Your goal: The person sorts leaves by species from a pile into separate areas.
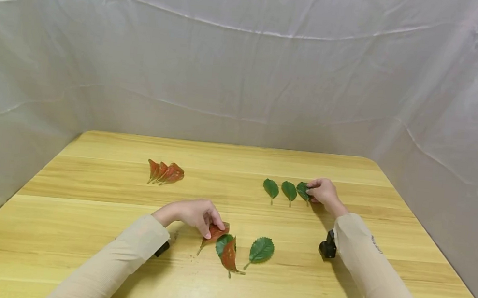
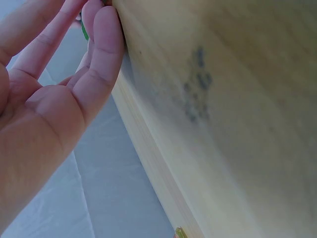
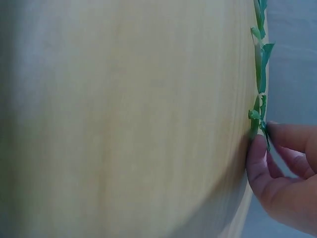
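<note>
My left hand (image 1: 197, 214) is over the near middle of the table, thumb and forefinger pinching a red leaf (image 1: 216, 232). Right beside that leaf, a green leaf (image 1: 222, 244) lies partly under another red leaf (image 1: 229, 256). Farther back on the right, my right hand (image 1: 323, 193) pinches the edge of a green leaf (image 1: 302, 190) at the end of a row. To its left in the row lie a green leaf (image 1: 289, 190) and another green leaf (image 1: 271, 188). In the right wrist view, thumb and fingertips meet at the end leaf (image 3: 256, 116).
Several red leaves (image 1: 166, 173) overlap in a fan at the back left of the wooden table (image 1: 108, 184). A single green leaf (image 1: 262, 250) lies at the front, right of the mixed leaves. A pale cloth (image 1: 246, 82) hangs behind and along both sides.
</note>
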`<state>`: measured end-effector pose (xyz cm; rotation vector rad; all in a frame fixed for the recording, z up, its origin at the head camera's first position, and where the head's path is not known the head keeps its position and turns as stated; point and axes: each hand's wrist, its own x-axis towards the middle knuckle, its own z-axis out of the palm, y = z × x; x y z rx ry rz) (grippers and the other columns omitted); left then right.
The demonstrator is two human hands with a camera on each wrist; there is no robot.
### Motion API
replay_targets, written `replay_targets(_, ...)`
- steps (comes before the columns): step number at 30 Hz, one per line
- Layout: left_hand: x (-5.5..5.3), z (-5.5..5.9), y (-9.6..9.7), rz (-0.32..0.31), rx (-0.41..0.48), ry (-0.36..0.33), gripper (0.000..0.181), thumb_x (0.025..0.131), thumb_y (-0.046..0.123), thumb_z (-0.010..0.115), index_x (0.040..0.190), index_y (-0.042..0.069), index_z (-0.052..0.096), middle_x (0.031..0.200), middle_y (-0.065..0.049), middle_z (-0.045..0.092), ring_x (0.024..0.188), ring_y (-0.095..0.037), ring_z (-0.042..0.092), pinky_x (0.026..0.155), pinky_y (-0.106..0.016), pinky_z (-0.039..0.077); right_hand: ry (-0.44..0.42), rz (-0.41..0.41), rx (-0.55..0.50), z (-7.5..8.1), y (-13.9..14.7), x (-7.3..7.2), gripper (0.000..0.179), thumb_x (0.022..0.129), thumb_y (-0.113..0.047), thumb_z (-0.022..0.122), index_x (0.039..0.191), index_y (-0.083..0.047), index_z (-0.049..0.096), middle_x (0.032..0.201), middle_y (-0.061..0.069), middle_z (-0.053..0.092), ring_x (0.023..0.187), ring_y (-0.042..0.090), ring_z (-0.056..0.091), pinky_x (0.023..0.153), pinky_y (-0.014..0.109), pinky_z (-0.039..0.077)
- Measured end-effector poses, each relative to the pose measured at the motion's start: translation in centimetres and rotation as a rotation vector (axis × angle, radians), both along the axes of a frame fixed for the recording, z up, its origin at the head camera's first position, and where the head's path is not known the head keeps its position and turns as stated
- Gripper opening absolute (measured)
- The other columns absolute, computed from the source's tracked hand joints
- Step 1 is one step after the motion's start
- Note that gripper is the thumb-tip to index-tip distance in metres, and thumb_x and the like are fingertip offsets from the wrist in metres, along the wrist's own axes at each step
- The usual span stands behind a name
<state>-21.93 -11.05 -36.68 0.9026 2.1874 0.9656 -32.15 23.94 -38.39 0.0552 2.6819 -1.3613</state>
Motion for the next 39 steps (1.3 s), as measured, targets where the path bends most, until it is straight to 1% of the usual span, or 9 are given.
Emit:
replay_targets(5, 0.0, 0.0, 0.0, 0.0, 0.003, -0.004, 0.032, 0.072, -0.01, 0.067, 0.104, -0.005, 0.064, 0.101, -0.008, 0.06, 0.064, -0.008, 0.052, 0.063, -0.022, 0.048, 0.03, 0.0, 0.034, 0.1, 0.0, 0.2, 0.021, 0.084, 0.001, 0.056, 0.102, 0.012, 0.056, 0.097, 0.021, 0.056, 0.063, 0.013, 0.053, 0.057, 0.025, 0.049)
replay_targets(7, 0.0, 0.0, 0.0, -0.003, 0.005, -0.002, 0.032, 0.072, -0.01, 0.067, 0.104, -0.005, 0.064, 0.101, -0.009, 0.06, 0.064, -0.008, 0.053, 0.063, -0.022, 0.048, 0.049, 0.002, 0.068, 0.2, 0.0, 0.4, 0.021, 0.084, -0.002, 0.057, 0.101, 0.011, 0.057, 0.097, 0.02, 0.056, 0.065, 0.013, 0.051, 0.057, 0.026, 0.048)
replay_targets(11, 0.0, 0.0, 0.0, -0.007, 0.006, 0.001, 0.032, 0.072, -0.009, 0.067, 0.104, -0.005, 0.064, 0.102, -0.009, 0.06, 0.066, -0.008, 0.053, 0.063, -0.022, 0.048, 0.103, -0.011, 0.121, 0.5, -0.1, 0.9, 0.019, 0.083, -0.005, 0.06, 0.097, 0.009, 0.059, 0.098, 0.021, 0.059, 0.062, 0.014, 0.048, 0.054, 0.026, 0.042)
replay_targets(14, 0.0, 0.0, 0.0, -0.005, 0.005, -0.002, 0.032, 0.072, -0.009, 0.067, 0.104, -0.005, 0.064, 0.102, -0.009, 0.06, 0.066, -0.009, 0.053, 0.064, -0.021, 0.048, 0.134, -0.023, 0.12, 0.8, -0.2, 1.2, 0.018, 0.082, -0.005, 0.06, 0.095, 0.008, 0.06, 0.095, 0.021, 0.06, 0.061, 0.015, 0.049, 0.052, 0.025, 0.041)
replay_targets(20, -0.1, 0.0, -0.1, -0.011, 0.011, -0.003, 0.032, 0.072, -0.009, 0.067, 0.104, -0.005, 0.064, 0.103, -0.01, 0.06, 0.074, -0.014, 0.054, 0.065, -0.022, 0.047, 0.16, -0.03, 0.113, 1.1, -0.6, 1.6, 0.019, 0.083, -0.006, 0.059, 0.097, 0.006, 0.06, 0.093, 0.017, 0.06, 0.072, 0.019, 0.051, 0.058, 0.025, 0.044)
replay_targets(25, -0.1, 0.0, -0.1, -0.013, 0.011, 0.002, 0.032, 0.072, -0.008, 0.068, 0.104, -0.005, 0.064, 0.103, -0.01, 0.06, 0.078, -0.016, 0.056, 0.066, -0.022, 0.047, 0.205, -0.037, 0.111, 1.3, -1.0, 1.8, 0.018, 0.082, -0.004, 0.061, 0.097, 0.007, 0.061, 0.093, 0.017, 0.06, 0.081, 0.025, 0.054, 0.07, 0.031, 0.046)
replay_targets(29, -0.1, 0.1, -0.1, -0.015, 0.01, 0.009, 0.032, 0.072, -0.008, 0.068, 0.104, -0.005, 0.064, 0.104, -0.011, 0.06, 0.079, -0.015, 0.056, 0.067, -0.022, 0.048, 0.231, -0.014, 0.113, 1.4, -1.4, 2.1, 0.017, 0.081, -0.003, 0.061, 0.095, 0.008, 0.061, 0.092, 0.019, 0.06, 0.085, 0.029, 0.055, 0.075, 0.036, 0.046)
replay_targets(32, -0.1, 0.1, 0.0, -0.017, 0.011, 0.011, 0.032, 0.072, -0.008, 0.068, 0.104, -0.006, 0.064, 0.103, -0.011, 0.06, 0.078, -0.015, 0.056, 0.066, -0.022, 0.048, 0.233, 0.011, 0.109, 1.6, -1.8, 2.6, 0.017, 0.081, -0.004, 0.062, 0.094, 0.007, 0.062, 0.091, 0.018, 0.061, 0.083, 0.028, 0.056, 0.075, 0.036, 0.047)
replay_targets(39, 0.0, 0.2, -0.1, -0.016, 0.017, 0.01, 0.032, 0.072, -0.008, 0.068, 0.103, -0.006, 0.064, 0.101, -0.01, 0.06, 0.077, -0.016, 0.055, 0.065, -0.022, 0.048, 0.261, 0.088, 0.097, 2.0, -3.0, 3.7, 0.018, 0.081, -0.005, 0.063, 0.093, 0.008, 0.063, 0.082, 0.013, 0.061, 0.071, 0.021, 0.055, 0.062, 0.028, 0.046)
